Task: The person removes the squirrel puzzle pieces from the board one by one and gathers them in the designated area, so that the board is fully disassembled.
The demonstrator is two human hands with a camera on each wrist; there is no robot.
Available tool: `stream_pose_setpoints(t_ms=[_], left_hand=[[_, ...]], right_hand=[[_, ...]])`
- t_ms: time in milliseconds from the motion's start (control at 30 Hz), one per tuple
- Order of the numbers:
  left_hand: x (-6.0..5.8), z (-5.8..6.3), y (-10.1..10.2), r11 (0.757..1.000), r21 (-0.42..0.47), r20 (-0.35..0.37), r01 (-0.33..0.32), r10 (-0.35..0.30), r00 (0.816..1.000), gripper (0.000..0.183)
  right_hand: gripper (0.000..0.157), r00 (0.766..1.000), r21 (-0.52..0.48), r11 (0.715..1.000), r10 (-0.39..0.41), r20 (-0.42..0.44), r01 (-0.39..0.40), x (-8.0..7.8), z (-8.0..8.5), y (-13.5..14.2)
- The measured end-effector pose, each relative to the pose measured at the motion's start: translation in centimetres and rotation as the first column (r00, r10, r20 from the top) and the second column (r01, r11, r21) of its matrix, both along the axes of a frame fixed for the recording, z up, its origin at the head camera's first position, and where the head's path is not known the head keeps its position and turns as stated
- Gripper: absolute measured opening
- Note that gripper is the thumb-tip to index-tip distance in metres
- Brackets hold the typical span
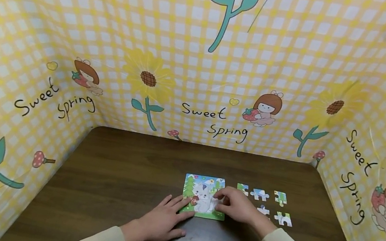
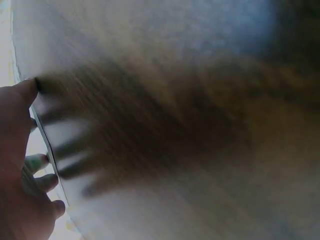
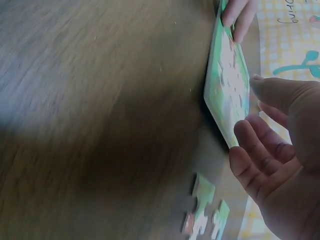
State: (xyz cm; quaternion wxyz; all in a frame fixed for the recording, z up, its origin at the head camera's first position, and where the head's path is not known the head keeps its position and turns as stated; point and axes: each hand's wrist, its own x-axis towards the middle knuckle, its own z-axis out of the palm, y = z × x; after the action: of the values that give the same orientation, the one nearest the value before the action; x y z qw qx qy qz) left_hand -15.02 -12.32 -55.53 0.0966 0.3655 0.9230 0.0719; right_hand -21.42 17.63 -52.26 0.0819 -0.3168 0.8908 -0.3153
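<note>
A jigsaw puzzle point(image 1: 204, 183) with a white cartoon animal and green trees lies flat on the table. My left hand point(image 1: 163, 220) is spread, its fingertips resting on the puzzle's lower left part. Over the puzzle's right side is my right hand point(image 1: 238, 205), fingers bent and covering part of the picture. In the right wrist view, the thumb of that right hand point(image 3: 285, 145) stands apart from its fingers, and no piece shows between them. The left wrist view catches my left hand point(image 2: 22, 160) only at its edge.
Several loose puzzle pieces lie right of the puzzle, among them a blue-and-white piece point(image 1: 260, 194), a green piece point(image 1: 280, 198) and a white-and-green piece point(image 1: 283, 219). The dark wooden table point(image 1: 124, 168) is bounded by a yellow checked cloth point(image 1: 207, 76) at back and sides.
</note>
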Motion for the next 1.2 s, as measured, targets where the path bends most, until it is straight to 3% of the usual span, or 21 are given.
stream_pose_setpoints(t_ms=[467,767,1200], left_hand=[[0.1,0.4,0.2,1.0,-0.005,0.028,-0.003,0.003,1.0,0.061],[0.1,0.5,0.3,0.999,-0.03,0.023,-0.011,0.012,1.0,0.062],[0.3,1.2,0.5,0.999,-0.035,0.009,-0.008,0.009,1.0,0.06]], right_hand=[[0.032,0.999,0.066,0.998,0.019,0.03,-0.021,-0.5,-1.2,-1.9],[0.031,0.999,0.049,0.998,0.034,0.023,-0.035,-0.1,-1.1,-2.7],[0.036,1.0,0.056,0.998,-0.004,0.028,0.002,-0.2,-1.5,-3.5]])
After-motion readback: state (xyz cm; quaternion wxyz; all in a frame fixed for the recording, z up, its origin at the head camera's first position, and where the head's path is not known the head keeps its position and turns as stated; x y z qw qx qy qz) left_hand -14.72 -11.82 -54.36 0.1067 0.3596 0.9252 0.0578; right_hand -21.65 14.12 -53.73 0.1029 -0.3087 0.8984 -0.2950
